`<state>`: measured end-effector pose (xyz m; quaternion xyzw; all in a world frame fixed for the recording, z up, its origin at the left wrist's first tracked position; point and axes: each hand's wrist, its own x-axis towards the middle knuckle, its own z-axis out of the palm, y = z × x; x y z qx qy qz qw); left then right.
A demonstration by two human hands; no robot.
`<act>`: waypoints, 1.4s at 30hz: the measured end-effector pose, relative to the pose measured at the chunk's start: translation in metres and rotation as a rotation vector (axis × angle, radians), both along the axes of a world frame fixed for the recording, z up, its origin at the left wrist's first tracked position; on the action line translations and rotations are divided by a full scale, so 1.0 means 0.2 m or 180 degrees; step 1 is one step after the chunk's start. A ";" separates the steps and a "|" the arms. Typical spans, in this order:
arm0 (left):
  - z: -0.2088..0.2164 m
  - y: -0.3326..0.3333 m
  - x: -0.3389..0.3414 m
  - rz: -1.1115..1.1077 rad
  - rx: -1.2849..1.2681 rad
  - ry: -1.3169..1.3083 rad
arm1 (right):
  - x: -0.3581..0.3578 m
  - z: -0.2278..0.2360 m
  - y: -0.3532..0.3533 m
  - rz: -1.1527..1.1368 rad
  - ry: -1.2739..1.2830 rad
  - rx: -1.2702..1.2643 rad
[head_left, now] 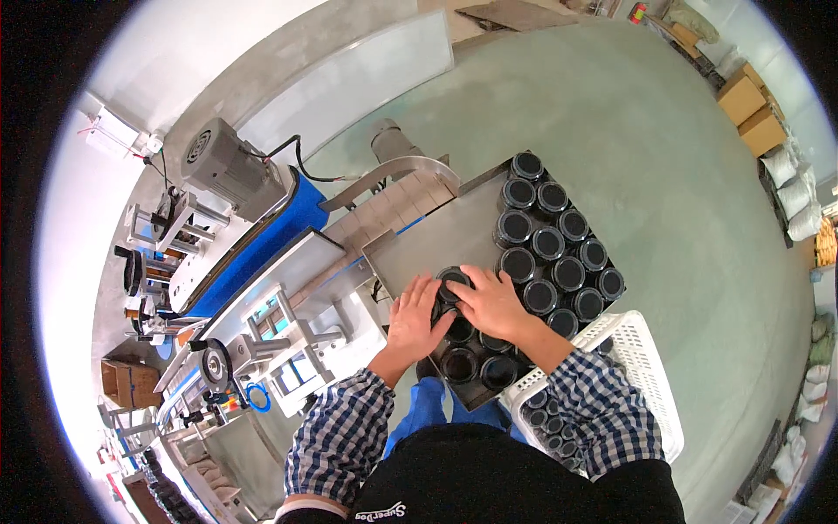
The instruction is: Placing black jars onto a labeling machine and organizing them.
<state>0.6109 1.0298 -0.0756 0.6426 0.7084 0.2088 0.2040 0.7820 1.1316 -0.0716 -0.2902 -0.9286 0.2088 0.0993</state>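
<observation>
My left hand (412, 321) curves around a dark jar, its fingers along the left side and its thumb across the front. Against the black-lidded jar (454, 283) between my hands, my right hand (489, 304) has its fingers and thumb spread at the lid's right edge. Part of each grip is hidden. Both hands are over a metal tray table (419, 246). More round black-lidded jars (515, 227) stand upright in close rows on its right side, and several others (459, 365) are just below my hands.
A white perforated plastic basket (650, 375) holding small dark-lidded jars stands at the table's near right corner, under my right forearm. To the left is a machine with a blue belt (262, 253), a grey motor (223, 162) and a handwheel (216, 365). Cardboard boxes (742, 98) line the far right.
</observation>
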 end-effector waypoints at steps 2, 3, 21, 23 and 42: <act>-0.01 0.02 0.02 -0.0118 -0.0226 0.0286 | 0.00 -0.01 -0.01 -0.0092 -0.0087 0.0034; -0.02 0.02 0.03 -0.0102 -0.0192 0.0327 | 0.00 -0.02 -0.02 -0.0100 -0.0020 0.0049; -0.01 -0.59 0.08 0.0333 0.0312 -0.0229 | 0.18 -0.04 0.50 -0.0784 -0.0942 0.0433; -0.03 -0.66 0.06 0.0500 0.0266 -0.0264 | 0.21 0.01 0.53 -0.1024 -0.1004 0.0347; -0.21 -1.92 0.20 0.1393 -0.0409 -0.0943 | -0.17 0.24 -0.75 0.0264 0.0573 -0.0648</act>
